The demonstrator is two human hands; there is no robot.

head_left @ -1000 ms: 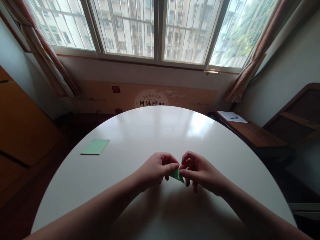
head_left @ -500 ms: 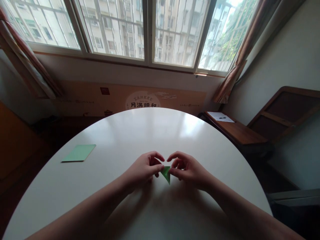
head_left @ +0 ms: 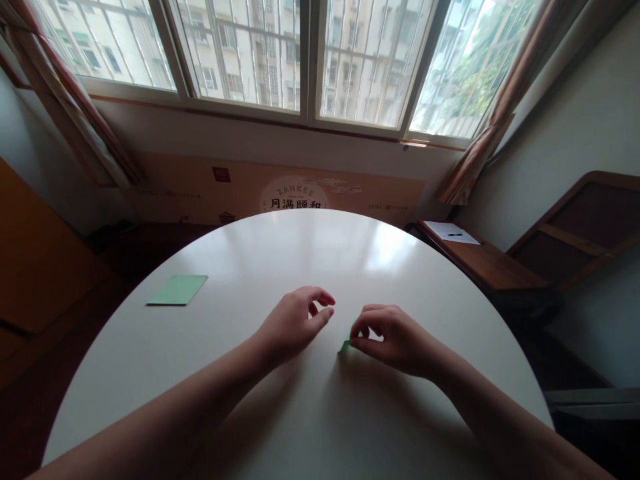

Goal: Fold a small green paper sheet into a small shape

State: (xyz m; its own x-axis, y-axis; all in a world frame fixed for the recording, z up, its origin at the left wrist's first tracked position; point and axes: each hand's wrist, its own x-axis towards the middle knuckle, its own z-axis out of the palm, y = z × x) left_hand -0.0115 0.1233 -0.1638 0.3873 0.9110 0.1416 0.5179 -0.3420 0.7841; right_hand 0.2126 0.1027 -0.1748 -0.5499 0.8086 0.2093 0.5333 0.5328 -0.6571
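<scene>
My right hand (head_left: 393,337) pinches a small folded green paper piece (head_left: 345,346) between thumb and fingers, low over the white round table (head_left: 280,260). Only a corner of the paper shows past my fingertips. My left hand (head_left: 295,320) hovers just left of it, apart from the paper, with its fingers loosely curled and spread and nothing in them. A flat light-green sheet (head_left: 177,290) lies on the table to the far left.
A window with bars runs along the back wall, with curtains at both sides. A printed cardboard panel (head_left: 295,193) leans under it. A wooden side table (head_left: 480,260) with a paper and pen stands at the right.
My left hand has let go of the green paper piece and drawn slightly away to the left. My right hand keeps the piece and has lowered it toward the table.
</scene>
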